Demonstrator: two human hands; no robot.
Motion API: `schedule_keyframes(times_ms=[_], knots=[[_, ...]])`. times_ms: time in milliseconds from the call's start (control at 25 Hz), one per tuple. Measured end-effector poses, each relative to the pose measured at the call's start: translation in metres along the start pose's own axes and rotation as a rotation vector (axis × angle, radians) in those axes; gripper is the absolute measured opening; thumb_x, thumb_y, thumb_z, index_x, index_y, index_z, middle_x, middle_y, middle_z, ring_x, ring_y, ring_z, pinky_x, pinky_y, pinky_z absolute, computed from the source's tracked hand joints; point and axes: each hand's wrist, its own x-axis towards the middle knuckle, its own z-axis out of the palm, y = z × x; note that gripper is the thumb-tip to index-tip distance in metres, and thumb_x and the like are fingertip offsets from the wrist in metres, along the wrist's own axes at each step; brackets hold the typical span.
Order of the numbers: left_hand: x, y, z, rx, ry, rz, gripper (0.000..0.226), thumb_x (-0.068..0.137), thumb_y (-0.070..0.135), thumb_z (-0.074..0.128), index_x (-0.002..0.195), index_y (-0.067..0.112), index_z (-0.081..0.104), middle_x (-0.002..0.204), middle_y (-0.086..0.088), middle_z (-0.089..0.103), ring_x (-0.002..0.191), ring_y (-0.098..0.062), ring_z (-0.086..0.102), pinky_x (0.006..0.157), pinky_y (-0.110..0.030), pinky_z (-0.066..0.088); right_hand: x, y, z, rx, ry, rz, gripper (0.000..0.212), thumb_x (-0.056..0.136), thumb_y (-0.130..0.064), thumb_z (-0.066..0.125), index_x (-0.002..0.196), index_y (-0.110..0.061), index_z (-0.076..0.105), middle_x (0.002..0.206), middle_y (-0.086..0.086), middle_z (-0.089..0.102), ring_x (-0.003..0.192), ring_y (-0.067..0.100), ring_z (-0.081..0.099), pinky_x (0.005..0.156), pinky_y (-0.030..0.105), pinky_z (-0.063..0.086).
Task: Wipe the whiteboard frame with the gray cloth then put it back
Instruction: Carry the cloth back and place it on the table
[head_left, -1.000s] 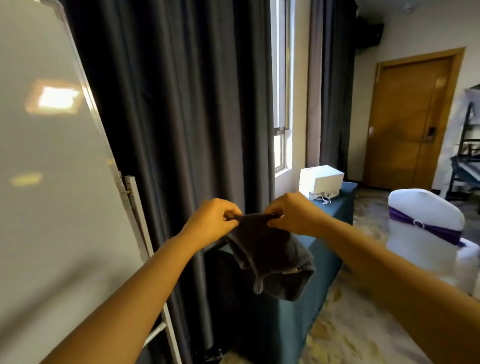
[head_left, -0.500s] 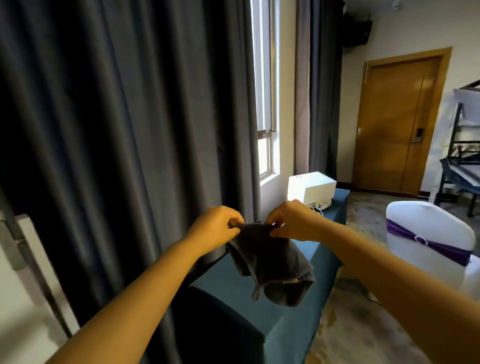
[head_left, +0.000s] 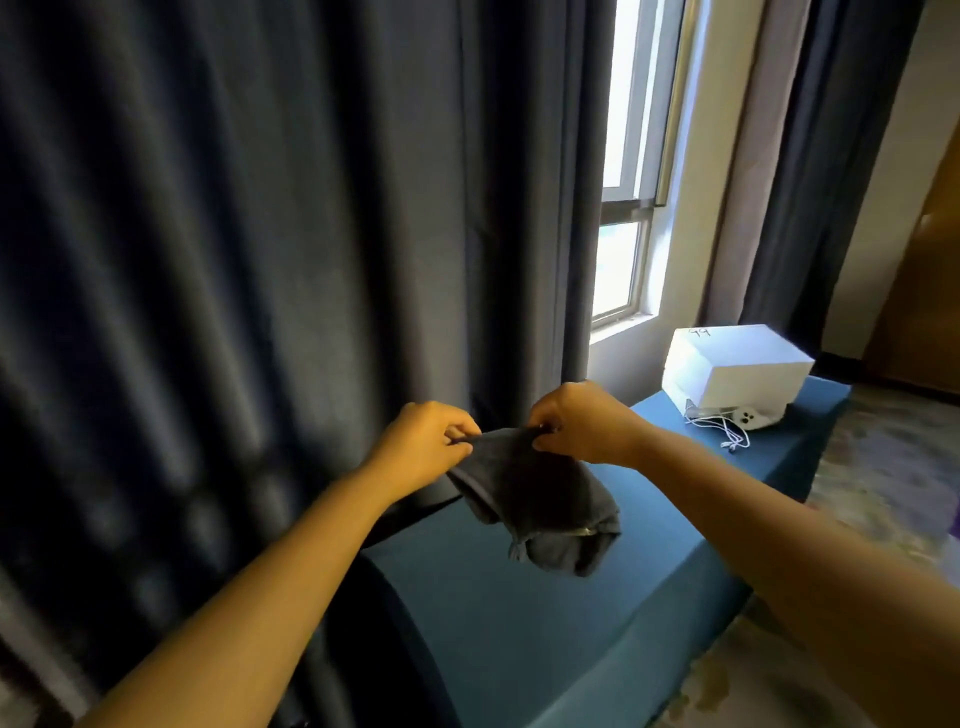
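Note:
The gray cloth (head_left: 540, 506) hangs folded in the air above the near end of a table with a blue cover (head_left: 519, 613). My left hand (head_left: 426, 441) pinches the cloth's top edge at its left corner. My right hand (head_left: 582, 421) pinches the same edge at the right corner. Both hands are close together in the middle of the view. The whiteboard is out of view.
Dark curtains (head_left: 260, 260) fill the left and hang against the table's left side. A white box (head_left: 737, 366) with a small white device and cable (head_left: 727, 431) sits at the table's far end. A window (head_left: 628, 182) is behind, patterned carpet (head_left: 883, 493) on the right.
The view has swung right: the whiteboard left the frame, the blue table came closer. Both hands kept hold of the cloth's top edge throughout.

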Motion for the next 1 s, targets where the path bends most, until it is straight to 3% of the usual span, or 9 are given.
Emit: schedule_keyframes(times_ms=[160,320,520,760,1000], knots=[[0.031,-0.017,0.028,-0.016,0.020,-0.097,0.018,0.080,0.004,0.069,0.093,0.015,0.074,0.084,-0.003,0.073,0.082,-0.015,0.068,0.083,-0.035,0.057,0.031,0.042,0.020,0.034,-0.048,-0.074,0.018,0.085,-0.019,0.057,0.096,-0.012,0.069,0.097,0.005,0.068,0.084,0.018,0.059,0.079,0.022,0.041],[0.049,-0.045,0.055,0.003,0.000,-0.159,0.017,0.079,0.003,0.069,0.091,0.015,0.074,0.077,0.004,0.071,0.076,-0.009,0.067,0.081,-0.033,0.057,0.053,0.067,0.061,0.086,-0.115,-0.093,0.018,0.083,-0.018,0.057,0.092,-0.008,0.069,0.095,0.010,0.068,0.085,0.023,0.059,0.084,0.035,0.045],[0.050,-0.098,0.098,0.059,-0.112,-0.262,0.017,0.080,0.007,0.069,0.091,0.018,0.073,0.088,-0.002,0.075,0.083,-0.013,0.068,0.082,-0.034,0.057,0.062,0.079,0.137,0.202,-0.214,-0.057,0.019,0.082,-0.017,0.058,0.096,-0.011,0.069,0.099,0.007,0.069,0.090,0.021,0.059,0.083,0.028,0.043],[0.035,-0.159,0.166,0.114,-0.239,-0.312,0.017,0.079,0.009,0.062,0.086,0.020,0.072,0.079,0.000,0.074,0.078,-0.017,0.068,0.069,-0.028,0.054,0.058,0.091,0.243,0.265,-0.326,0.016,0.022,0.083,-0.019,0.054,0.100,-0.014,0.066,0.106,0.004,0.067,0.097,0.022,0.058,0.087,0.035,0.046],[0.032,-0.207,0.219,0.128,-0.288,-0.334,0.016,0.083,0.013,0.058,0.093,0.021,0.068,0.093,0.003,0.073,0.089,-0.013,0.066,0.076,-0.029,0.054,0.056,0.104,0.320,0.246,-0.315,0.129,0.022,0.085,-0.022,0.049,0.103,-0.020,0.061,0.110,0.001,0.064,0.099,0.022,0.056,0.082,0.029,0.045]])
